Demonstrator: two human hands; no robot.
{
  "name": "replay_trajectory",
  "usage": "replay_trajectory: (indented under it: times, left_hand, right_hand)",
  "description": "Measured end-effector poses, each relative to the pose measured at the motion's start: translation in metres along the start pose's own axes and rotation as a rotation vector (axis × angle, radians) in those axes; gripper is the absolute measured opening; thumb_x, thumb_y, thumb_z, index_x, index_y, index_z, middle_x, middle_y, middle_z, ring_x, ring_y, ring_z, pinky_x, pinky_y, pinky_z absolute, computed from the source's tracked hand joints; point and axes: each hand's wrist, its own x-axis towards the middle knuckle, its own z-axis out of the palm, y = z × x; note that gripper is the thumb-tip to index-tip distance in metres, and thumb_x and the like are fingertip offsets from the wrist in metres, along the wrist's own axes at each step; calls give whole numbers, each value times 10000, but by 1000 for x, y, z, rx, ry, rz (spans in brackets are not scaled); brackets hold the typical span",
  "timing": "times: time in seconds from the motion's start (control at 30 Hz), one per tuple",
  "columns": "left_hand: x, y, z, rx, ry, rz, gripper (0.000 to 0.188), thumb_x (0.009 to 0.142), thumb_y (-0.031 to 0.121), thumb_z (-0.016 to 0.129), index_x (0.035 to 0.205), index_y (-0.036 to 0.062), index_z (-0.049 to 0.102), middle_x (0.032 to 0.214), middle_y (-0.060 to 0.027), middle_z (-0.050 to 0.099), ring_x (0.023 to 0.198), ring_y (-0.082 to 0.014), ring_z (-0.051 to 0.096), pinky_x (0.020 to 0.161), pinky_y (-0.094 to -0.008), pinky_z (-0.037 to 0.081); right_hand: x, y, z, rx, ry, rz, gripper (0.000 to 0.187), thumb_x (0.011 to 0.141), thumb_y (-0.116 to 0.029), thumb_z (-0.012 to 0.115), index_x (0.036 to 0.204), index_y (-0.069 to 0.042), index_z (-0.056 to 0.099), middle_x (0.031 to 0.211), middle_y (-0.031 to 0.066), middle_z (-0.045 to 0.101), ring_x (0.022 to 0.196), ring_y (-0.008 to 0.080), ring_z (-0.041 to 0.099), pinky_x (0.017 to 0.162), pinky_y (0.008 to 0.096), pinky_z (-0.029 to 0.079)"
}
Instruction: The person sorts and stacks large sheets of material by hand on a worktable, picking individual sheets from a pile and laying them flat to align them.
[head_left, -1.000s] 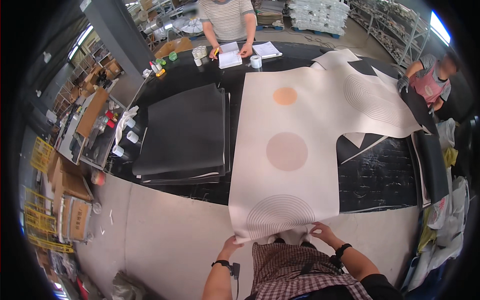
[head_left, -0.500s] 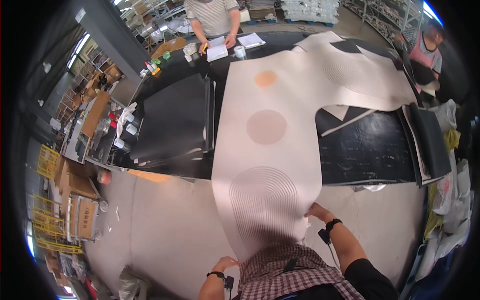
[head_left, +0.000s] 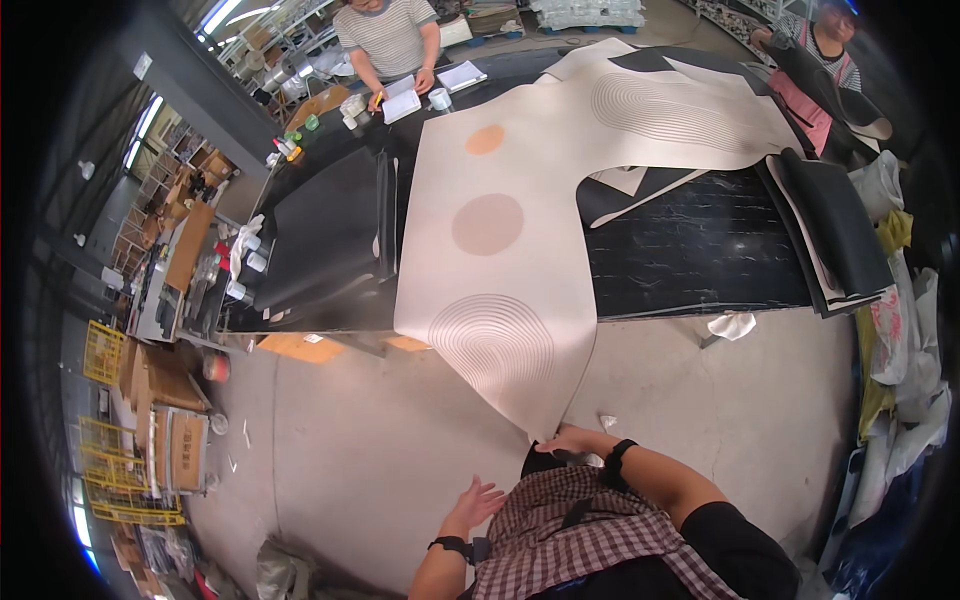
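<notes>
Beige patterned sheet (head_left: pixel 500 250) hangs partly off the black bench (head_left: pixel 700 250), most of it lying there. Right hand (head_left: pixel 570 440) fingers pinch its lower corner; left hand (head_left: pixel 478 500), fingers spread, holds nothing, beside it.

Worker seen from above in a checked shirt, red-brown and white plaid, over the chest; a dark strap or seam runs down its middle (detail too small to tell); black short sleeve covers the upper arm on the right side; forearms bare below it; left hand (head_left: pixel 478 500) bare, w/ a black band at the wrist; right hand (head_left: pixel 568 440) bare too, w/ a black wristband or watch, approx. the same width.
</notes>
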Motion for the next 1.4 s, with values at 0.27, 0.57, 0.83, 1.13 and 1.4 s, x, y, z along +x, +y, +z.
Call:
replay_trajectory:
  times: [0.27, 0.57, 0.83, 1.13, 1.4]
  left_hand:
    - [28, -60, -80, -971, -712, 264, 638, 913, 498, 293, 1378, 74, 189, 1350, -201, 324, 1183, -350, 409, 988, -469, 343]
    - [-22, 62, -24, -268, 116, 459, 547, 918, 439, 346, 1352, 115, 274, 1260, -156, 444, 1151, -304, 451, 952, -454, 358]
    - [4, 241, 69, 376, 573, 996, 545, 842, 249, 563, 1297, 63, 328, 1157, -141, 490, 1031, -261, 504, 871, -374, 402]
    - [26, 356, 25, 859, 267, 1139, 597, 581, 88, 578, 1162, -14, 482, 1126, -106, 493, 1065, -240, 460, 912, -312, 357]
    - [4, 413, 94, 968, 439, 921, 423, 828, 317, 575, 1073, -27, 585, 975, -115, 643, 886, -217, 608, 795, -304, 444]
  right_hand:
    - [-89, -161, 23, 1271, -650, 75, 332, 877, -174, 523, 1154, -1, 464, 1136, 120, 538, 967, 234, 574, 874, 363, 481]
    - [-31, -291, -177, 2030, -452, -833, 620, 911, -410, 412, 1273, 79, 289, 1340, 254, 298, 1187, 283, 433, 968, 393, 415]
    - [55, -158, -228, 989, 720, -624, 193, 809, -18, 585, 999, -9, 556, 1002, 74, 595, 925, 156, 568, 835, 267, 449]
    - [-14, -124, -219, 330, 772, 149, 391, 775, -366, 655, 942, -12, 641, 758, 66, 640, 592, 127, 575, 506, 248, 477]
    - [28, -164, -233, -388, 863, 326, 622, 654, -461, 718, 1031, -40, 458, 812, 122, 629, 766, 307, 620, 650, 372, 493]
